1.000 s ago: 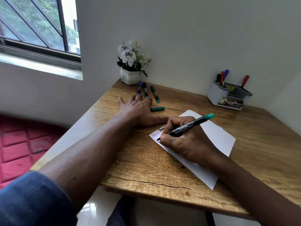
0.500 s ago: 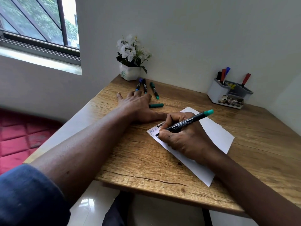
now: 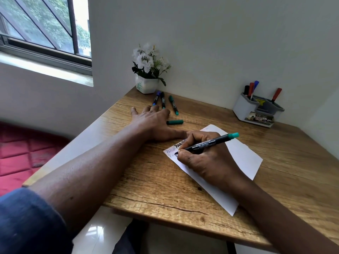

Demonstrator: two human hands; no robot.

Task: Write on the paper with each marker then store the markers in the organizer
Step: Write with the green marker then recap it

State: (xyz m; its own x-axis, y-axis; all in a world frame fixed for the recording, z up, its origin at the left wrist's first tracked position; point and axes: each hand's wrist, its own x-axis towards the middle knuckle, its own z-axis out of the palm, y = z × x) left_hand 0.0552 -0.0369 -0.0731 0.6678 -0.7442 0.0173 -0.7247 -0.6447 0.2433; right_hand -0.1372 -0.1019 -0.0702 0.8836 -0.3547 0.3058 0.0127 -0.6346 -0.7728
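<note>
A white paper (image 3: 244, 156) lies on the wooden desk (image 3: 146, 182), with handwriting near its left corner. My right hand (image 3: 203, 158) grips a black marker with a green end (image 3: 211, 143), its tip touching the paper at the second line of writing. My left hand (image 3: 156, 123) lies flat on the desk, its thumb pressing the paper's top left edge. A loose green cap (image 3: 175, 122) rests beside that hand. Three capped markers (image 3: 163, 101) lie further back. The grey organizer (image 3: 256, 110) stands at the back right with several markers in it.
A white pot of white flowers (image 3: 147, 70) stands in the desk's back left corner against the wall. The window (image 3: 42, 28) is at the upper left. A red cushioned surface (image 3: 18, 149) lies below the desk's left edge.
The marker tip has dropped to a second line below the first writing, where new letters appear. My left hand stays flat in place. The camera view has shifted slightly.
</note>
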